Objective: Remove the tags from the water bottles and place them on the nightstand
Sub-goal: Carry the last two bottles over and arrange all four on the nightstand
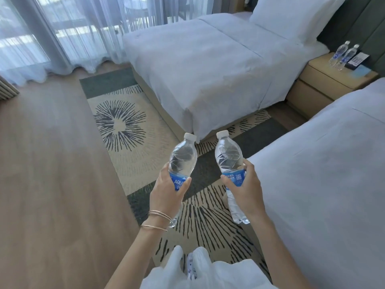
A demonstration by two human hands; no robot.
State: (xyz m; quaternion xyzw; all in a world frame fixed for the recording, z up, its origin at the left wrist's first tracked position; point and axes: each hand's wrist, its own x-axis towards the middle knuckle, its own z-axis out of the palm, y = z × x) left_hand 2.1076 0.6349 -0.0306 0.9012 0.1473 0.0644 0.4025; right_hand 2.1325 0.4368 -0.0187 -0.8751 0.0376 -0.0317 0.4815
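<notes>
Two water bottles held up over the rug, one in each hand.

At lower centre I see my left hand [166, 189] with fingers wrapped around the blue label of the left water bottle [183, 158], bracelets [158, 219] on that wrist. Just right of it, my right hand [246, 188] curls its fingers around the right water bottle [229, 157], thumb on the label; both carry white caps and tilt slightly. At upper right, the nightstand [320, 80] between the beds holds two more bottles [343, 54] beside a dark card stand [357, 59].
</notes>
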